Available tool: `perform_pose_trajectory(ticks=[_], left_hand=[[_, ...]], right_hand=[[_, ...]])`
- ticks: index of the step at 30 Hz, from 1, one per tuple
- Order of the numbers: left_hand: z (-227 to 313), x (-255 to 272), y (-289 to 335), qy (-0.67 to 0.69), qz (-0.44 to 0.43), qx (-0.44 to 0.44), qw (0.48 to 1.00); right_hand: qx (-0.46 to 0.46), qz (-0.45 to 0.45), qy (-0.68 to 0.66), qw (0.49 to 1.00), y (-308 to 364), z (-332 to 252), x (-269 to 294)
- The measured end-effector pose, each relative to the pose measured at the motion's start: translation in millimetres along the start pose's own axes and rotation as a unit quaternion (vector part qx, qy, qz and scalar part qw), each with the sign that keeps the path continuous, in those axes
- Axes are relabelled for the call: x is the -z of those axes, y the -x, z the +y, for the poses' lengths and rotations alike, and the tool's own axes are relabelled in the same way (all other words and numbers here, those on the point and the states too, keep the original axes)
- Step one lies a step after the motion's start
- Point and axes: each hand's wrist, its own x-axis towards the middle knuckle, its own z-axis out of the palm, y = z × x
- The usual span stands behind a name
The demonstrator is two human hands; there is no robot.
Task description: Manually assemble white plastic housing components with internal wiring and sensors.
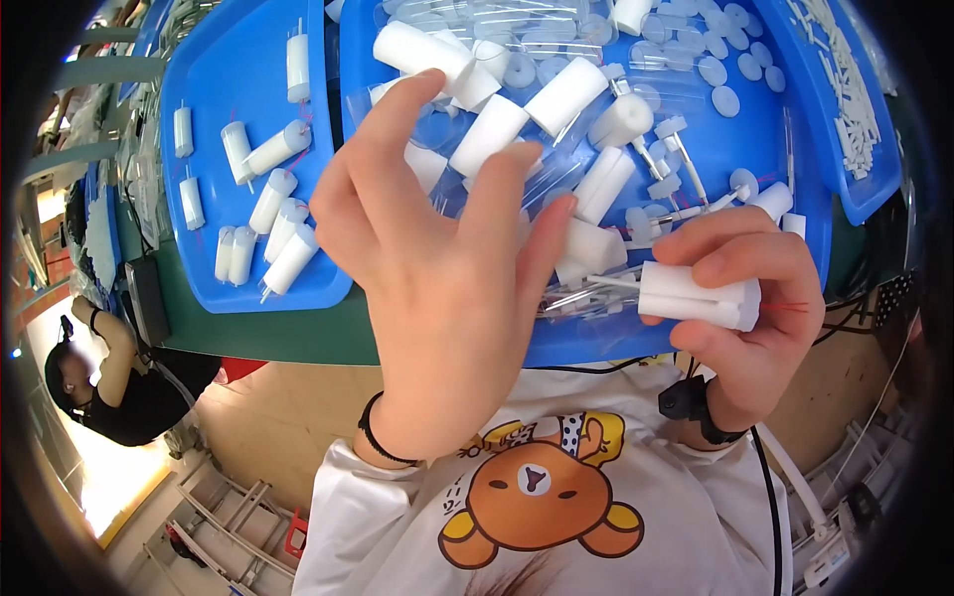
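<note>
In my right hand (750, 288) is a white foam cylinder (691, 296), held lying sideways between thumb and fingers. A groove runs along its side; a thin white rod (611, 282) sticks out of its left end and red threads (790, 306) come out at the right. My left hand (427, 238) hovers palm down over the middle blue tray (810, 238), fingers apart and holding nothing I can see. Its fingertips are nearest to several loose white foam cylinders (489, 136); whether they touch one I cannot tell.
Clear plastic tubes (556, 40) and translucent discs (725, 100) share the middle tray. In a left blue tray (199, 89) lie several cylinders with red threads (288, 260). A right blue tray (879, 189) holds small white pieces (857, 129). Another person (129, 387) sits at the left.
</note>
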Motion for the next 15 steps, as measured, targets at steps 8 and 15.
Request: perform_pose_trajectory(ticks=[8, 15], left_hand=[[-4, 16, 0, 0.083, -0.012, -0.035, 0.996], [-11, 5, 10, 0.445, -0.074, -0.086, 0.888]], right_hand=[[0.001, -0.002, 0.009, 1.0, -2, 0, 5], [-0.018, 0.087, -0.064, 0.994, 1, -1, -8]])
